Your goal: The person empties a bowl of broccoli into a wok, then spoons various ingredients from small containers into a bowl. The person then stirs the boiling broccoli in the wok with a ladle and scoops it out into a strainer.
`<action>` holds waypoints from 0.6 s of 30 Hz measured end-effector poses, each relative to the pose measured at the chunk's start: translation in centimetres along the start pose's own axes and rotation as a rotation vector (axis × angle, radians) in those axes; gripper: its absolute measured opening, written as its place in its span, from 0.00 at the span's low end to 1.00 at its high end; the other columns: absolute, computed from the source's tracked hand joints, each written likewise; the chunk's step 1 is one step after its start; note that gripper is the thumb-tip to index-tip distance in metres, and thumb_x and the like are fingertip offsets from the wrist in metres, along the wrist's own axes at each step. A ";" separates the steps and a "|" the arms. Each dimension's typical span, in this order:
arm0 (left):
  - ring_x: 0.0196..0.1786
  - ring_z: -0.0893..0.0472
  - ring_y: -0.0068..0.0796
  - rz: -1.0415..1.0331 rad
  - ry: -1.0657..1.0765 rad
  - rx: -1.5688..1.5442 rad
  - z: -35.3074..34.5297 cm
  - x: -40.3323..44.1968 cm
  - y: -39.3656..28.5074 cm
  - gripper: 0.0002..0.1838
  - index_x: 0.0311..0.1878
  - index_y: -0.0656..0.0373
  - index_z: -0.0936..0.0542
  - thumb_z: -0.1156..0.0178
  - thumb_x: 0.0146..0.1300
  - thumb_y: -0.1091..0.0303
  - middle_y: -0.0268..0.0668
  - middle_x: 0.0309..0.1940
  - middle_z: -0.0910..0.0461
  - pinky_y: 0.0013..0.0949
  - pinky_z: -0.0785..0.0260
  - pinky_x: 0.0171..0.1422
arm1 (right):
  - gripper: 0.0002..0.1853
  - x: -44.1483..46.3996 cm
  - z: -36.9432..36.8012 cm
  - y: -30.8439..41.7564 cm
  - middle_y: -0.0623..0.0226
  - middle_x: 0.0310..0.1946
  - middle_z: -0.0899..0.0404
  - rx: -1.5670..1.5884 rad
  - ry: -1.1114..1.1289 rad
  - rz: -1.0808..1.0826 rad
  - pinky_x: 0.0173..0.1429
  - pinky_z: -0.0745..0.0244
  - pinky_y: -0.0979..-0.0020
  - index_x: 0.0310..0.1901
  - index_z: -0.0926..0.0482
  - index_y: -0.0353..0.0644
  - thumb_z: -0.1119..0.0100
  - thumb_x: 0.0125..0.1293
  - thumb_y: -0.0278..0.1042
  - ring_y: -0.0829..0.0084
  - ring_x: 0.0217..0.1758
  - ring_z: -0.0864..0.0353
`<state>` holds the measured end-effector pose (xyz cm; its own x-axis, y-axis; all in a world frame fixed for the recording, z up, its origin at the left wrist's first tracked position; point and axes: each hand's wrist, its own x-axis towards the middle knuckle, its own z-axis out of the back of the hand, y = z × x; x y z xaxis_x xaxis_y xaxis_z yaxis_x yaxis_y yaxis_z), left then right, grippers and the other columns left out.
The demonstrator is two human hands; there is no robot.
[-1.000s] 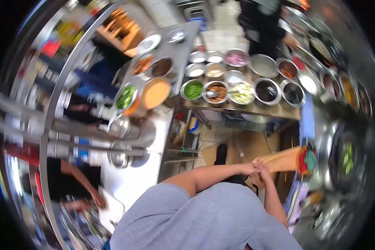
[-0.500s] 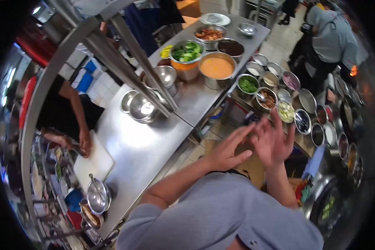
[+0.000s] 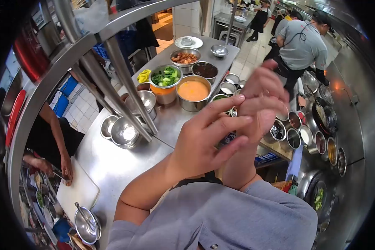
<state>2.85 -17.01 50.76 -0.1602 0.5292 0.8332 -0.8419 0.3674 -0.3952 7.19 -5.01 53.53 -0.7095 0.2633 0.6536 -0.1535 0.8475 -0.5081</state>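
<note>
Raised in the centre, my left hand [image 3: 206, 139] has its fingers apart and holds nothing. Just right of it and partly behind it is my right hand [image 3: 262, 98], its fingers spread and somewhat blurred, also empty. The hands overlap in view; whether they touch I cannot tell. Beyond them on the steel table stand a pot of orange liquid [image 3: 193, 91], a bowl of green vegetables [image 3: 166, 76], a bowl of dark sauce [image 3: 205, 70] and a bowl of reddish-brown food pieces [image 3: 185, 57]. Several ingredient bowls are partly hidden behind my right hand.
Steel posts [image 3: 133, 91] rise at the left. A co-worker's hands are over a white cutting board [image 3: 77, 187]. Metal bowls [image 3: 127, 132] stand on the steel table [image 3: 100, 156]. Another person [image 3: 302, 46] bends over the stove side; a wok [image 3: 318, 196] is at the lower right.
Both hands have risen from waist level toward the camera, having first let go of each other. The view has swung, bringing the steel table and the bending person further into sight.
</note>
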 end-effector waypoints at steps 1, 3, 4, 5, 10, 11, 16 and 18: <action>0.41 0.23 0.29 0.032 -0.012 -0.105 0.6 -0.1 0.1 0.17 0.45 0.60 0.27 0.37 0.52 0.73 0.50 0.55 0.33 0.28 0.31 0.46 | 0.15 0.1 0.7 -0.2 0.69 0.29 0.37 0.012 -0.003 -0.009 0.28 0.25 0.80 0.46 0.32 0.37 0.55 0.61 0.36 0.82 0.29 0.32; 0.39 0.24 0.24 0.155 -0.138 -0.329 0.3 0.0 0.1 0.13 0.41 0.60 0.27 0.37 0.52 0.74 0.45 0.50 0.30 0.25 0.31 0.42 | 0.09 0.3 1.7 -0.1 0.77 0.15 0.45 -0.075 0.235 -0.145 0.19 0.39 0.82 0.31 0.31 0.43 0.56 0.63 0.38 0.85 0.14 0.43; 0.36 0.25 0.19 0.274 -0.258 -0.568 0.1 0.0 0.1 0.11 0.37 0.59 0.28 0.37 0.52 0.75 0.39 0.45 0.27 0.22 0.31 0.38 | 0.13 0.3 0.9 -1.1 0.79 0.10 0.52 -0.127 0.147 -0.107 0.17 0.49 0.81 0.22 0.36 0.48 0.56 0.64 0.39 0.85 0.10 0.52; 0.36 0.25 0.19 0.268 -0.264 -0.569 0.1 0.1 0.0 0.11 0.37 0.59 0.28 0.37 0.52 0.75 0.39 0.45 0.27 0.22 0.31 0.38 | 0.13 0.4 1.1 -1.2 0.79 0.10 0.52 -0.130 0.146 -0.114 0.17 0.49 0.81 0.22 0.36 0.48 0.56 0.64 0.39 0.85 0.10 0.52; 0.31 0.30 0.12 0.389 -0.247 -0.670 0.1 1.1 -0.2 0.16 0.40 0.57 0.35 0.38 0.54 0.74 0.30 0.33 0.32 0.18 0.36 0.32 | 0.13 1.3 1.6 -1.2 0.79 0.11 0.48 -0.090 0.213 -0.091 0.18 0.51 0.79 0.22 0.35 0.48 0.56 0.64 0.39 0.85 0.12 0.49; 0.31 0.30 0.12 0.383 -0.248 -0.666 0.1 1.3 -0.1 0.16 0.40 0.57 0.35 0.38 0.54 0.74 0.30 0.33 0.32 0.18 0.36 0.32 | 0.12 1.5 1.6 -1.1 0.79 0.12 0.45 -0.121 0.161 -0.030 0.20 0.48 0.79 0.22 0.35 0.48 0.56 0.63 0.38 0.85 0.13 0.47; 0.40 0.31 0.15 0.672 -0.149 -0.984 0.6 1.6 0.1 0.17 0.41 0.56 0.37 0.38 0.54 0.74 0.30 0.40 0.35 0.21 0.35 0.46 | 0.09 2.1 2.0 -1.1 0.77 0.33 0.32 -0.129 0.120 -0.033 0.53 0.42 0.67 0.41 0.27 0.50 0.54 0.60 0.37 0.76 0.45 0.36; 0.40 0.31 0.15 0.646 -0.142 -0.961 0.2 1.7 0.1 0.18 0.41 0.55 0.38 0.38 0.54 0.74 0.31 0.40 0.35 0.20 0.35 0.45 | 0.11 1.9 1.5 -1.3 0.76 0.36 0.32 -0.146 0.081 0.025 0.54 0.42 0.66 0.42 0.27 0.50 0.53 0.59 0.38 0.75 0.47 0.37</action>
<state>2.36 -16.24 52.17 -0.5239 0.7616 0.3814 0.1442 0.5207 -0.8415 4.96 -6.33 54.60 -0.6533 0.3167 0.6876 -0.0306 0.8965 -0.4420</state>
